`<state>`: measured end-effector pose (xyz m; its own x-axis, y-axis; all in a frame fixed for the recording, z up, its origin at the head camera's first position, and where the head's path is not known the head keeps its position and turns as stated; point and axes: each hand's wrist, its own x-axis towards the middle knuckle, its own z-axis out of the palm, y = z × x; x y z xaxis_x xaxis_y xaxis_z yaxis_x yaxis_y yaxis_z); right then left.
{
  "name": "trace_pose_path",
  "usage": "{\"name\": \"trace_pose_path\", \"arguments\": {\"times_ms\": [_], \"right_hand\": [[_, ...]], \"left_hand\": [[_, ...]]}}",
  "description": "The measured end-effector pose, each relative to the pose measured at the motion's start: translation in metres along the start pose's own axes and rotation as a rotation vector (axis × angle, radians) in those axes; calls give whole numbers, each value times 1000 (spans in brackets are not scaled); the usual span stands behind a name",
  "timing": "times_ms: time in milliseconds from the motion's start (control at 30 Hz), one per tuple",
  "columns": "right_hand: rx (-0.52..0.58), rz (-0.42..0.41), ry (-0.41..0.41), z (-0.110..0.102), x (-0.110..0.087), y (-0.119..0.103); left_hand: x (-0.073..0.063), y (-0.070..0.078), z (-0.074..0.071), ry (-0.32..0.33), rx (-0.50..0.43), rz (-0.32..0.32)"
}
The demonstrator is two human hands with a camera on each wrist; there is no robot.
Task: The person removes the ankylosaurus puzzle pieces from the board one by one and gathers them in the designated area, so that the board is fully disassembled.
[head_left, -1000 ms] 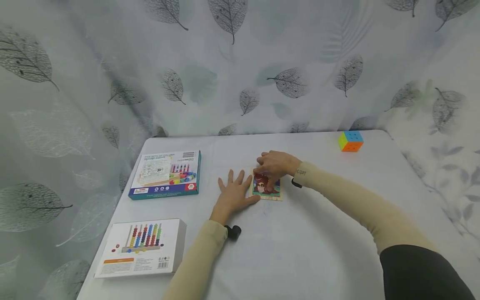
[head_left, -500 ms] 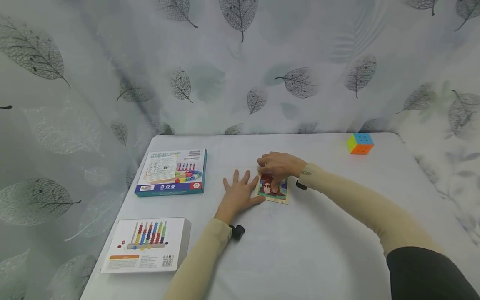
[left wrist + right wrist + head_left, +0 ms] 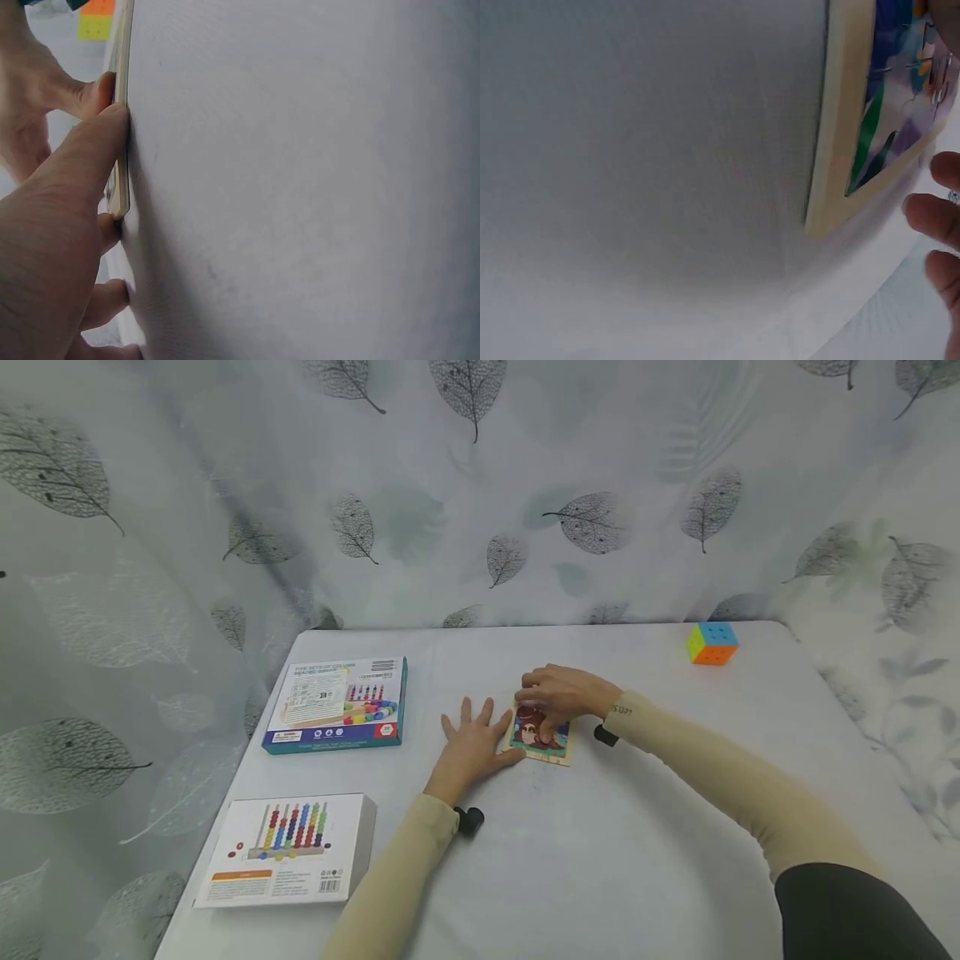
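A small wooden jigsaw puzzle (image 3: 536, 745) lies flat on the white table, a brown cartoon animal on its face and a pale wooden frame around it. My left hand (image 3: 468, 753) rests on the tabletop at its left side with the fingers spread. In the left wrist view the left thumb (image 3: 94, 146) lies over the board's edge. From the right, my right hand (image 3: 566, 693) reaches across the board and its thumb presses on the picture. Joints between pieces show on the puzzle (image 3: 900, 112) in the right wrist view, where several right fingers (image 3: 934, 217) stand past the frame, loosely bent.
At the left back lies a blue-edged toy box (image 3: 337, 706) with bead pictures. Nearer the front left is a white box (image 3: 288, 852) with an abacus picture. A coloured puzzle cube (image 3: 712, 645) sits at the back right. Behind the table hangs a leaf-patterned curtain (image 3: 420, 585).
The head view has shifted slightly. Both hands stay at the puzzle, with the right thumb still on its picture.
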<state>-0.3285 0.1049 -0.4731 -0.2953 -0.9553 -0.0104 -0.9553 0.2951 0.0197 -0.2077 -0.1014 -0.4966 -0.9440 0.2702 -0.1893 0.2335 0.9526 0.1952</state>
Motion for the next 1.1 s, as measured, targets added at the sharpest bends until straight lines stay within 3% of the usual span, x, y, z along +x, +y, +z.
{"name": "trace_pose_path", "arguments": {"times_ms": [700,1100], "right_hand": [[-17,10,-81,-12,2,-6],[-52,73,-144,-11,-1,-5]], "left_hand": [[0,-4,4,-1,-23,2],[1,-3,4,15,-20,2]]}}
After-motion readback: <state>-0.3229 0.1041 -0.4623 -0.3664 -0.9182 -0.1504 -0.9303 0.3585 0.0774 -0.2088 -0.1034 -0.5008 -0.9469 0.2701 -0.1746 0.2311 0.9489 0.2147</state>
